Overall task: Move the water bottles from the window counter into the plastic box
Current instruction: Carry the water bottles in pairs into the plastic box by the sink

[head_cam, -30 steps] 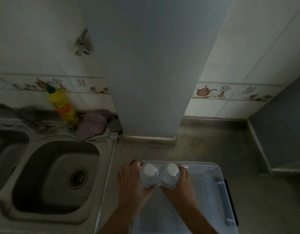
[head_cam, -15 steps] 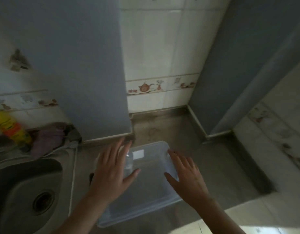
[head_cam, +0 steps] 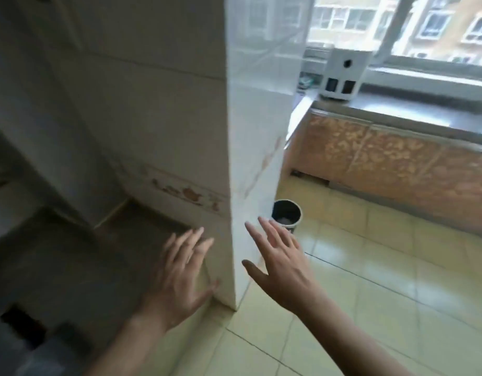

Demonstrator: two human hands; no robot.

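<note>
**Both hands empty, no bottles or box in shot**

While the view is pretty blurry, the big stuff reads fine: a tiled pillar (head_cam: 229, 147) fills the middle, yellowish floor (head_cam: 370, 308) to its right, and the window counter (head_cam: 413, 112) runs along the far right with a white gadget (head_cam: 343, 74) on it. Near the pillar's base sits a dark bin (head_cam: 286, 214). Left hand (head_cam: 180, 275) and right hand (head_cam: 281, 264) hang out front, fingers spread, holding nothing. Can't spot any bottles on the counter.
</note>
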